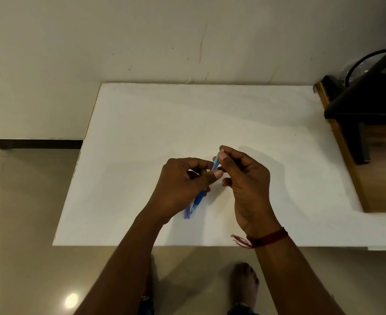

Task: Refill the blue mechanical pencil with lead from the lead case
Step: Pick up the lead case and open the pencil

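Note:
The blue mechanical pencil (pixel 197 200) is held tilted above the white table (pixel 142 133), tip pointing down toward me, its light blue upper barrel showing between my hands. My left hand (pixel 183 185) grips the barrel around its middle. My right hand (pixel 244 176) pinches the pencil's top end between thumb and forefinger. A small purple lead case (pixel 187 213) lies flat on the table just below the pencil tip, partly hidden by my left wrist. No loose lead can be made out.
The table's front edge runs just below my wrists, and its left edge drops to a tiled floor. A wooden shelf with a dark stand (pixel 364 105) and a cable sits at the right. My feet (pixel 244 283) show under the table edge.

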